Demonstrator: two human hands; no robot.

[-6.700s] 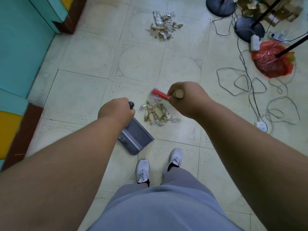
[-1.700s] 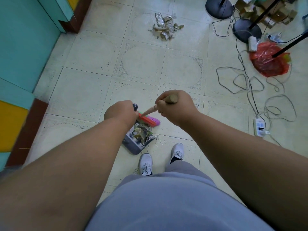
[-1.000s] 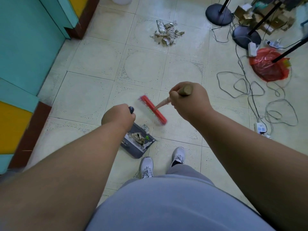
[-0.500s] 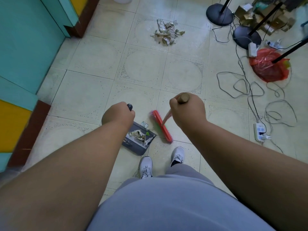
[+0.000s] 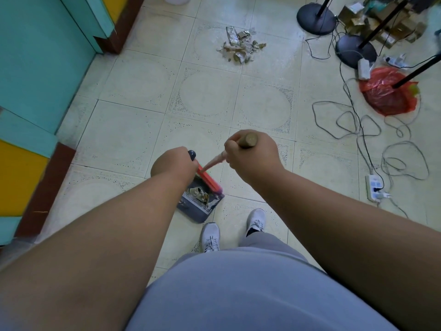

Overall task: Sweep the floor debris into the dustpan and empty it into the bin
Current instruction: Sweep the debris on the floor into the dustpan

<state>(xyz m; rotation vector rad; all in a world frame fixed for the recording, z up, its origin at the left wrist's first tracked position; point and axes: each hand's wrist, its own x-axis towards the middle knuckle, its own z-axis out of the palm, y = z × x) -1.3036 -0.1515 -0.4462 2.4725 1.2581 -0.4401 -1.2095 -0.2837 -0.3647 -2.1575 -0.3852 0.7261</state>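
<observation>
With your left hand (image 5: 173, 164) fisted on the dustpan (image 5: 200, 203) handle and right hand (image 5: 250, 155) fisted on the broom (image 5: 210, 179), keep the lip flat, drawing bristles inward; 1 debris pile (image 5: 239, 47) remains ahead.

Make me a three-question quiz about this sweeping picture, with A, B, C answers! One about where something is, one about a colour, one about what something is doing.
1. Where is the dustpan?
A. On the floor just ahead of the white shoes
B. Beside the red bag
C. On a table

2. What colour is the broom head?
A. Blue
B. Red
C. Yellow

3. What is in the dustpan?
A. Nothing
B. Water
C. Scraps of debris

Answers:
1 A, it lies on the tiles near the shoe tips.
2 B, the head at the pan's mouth is red.
3 C, crumpled bits lie inside it, while another pile waits farther off.
</observation>
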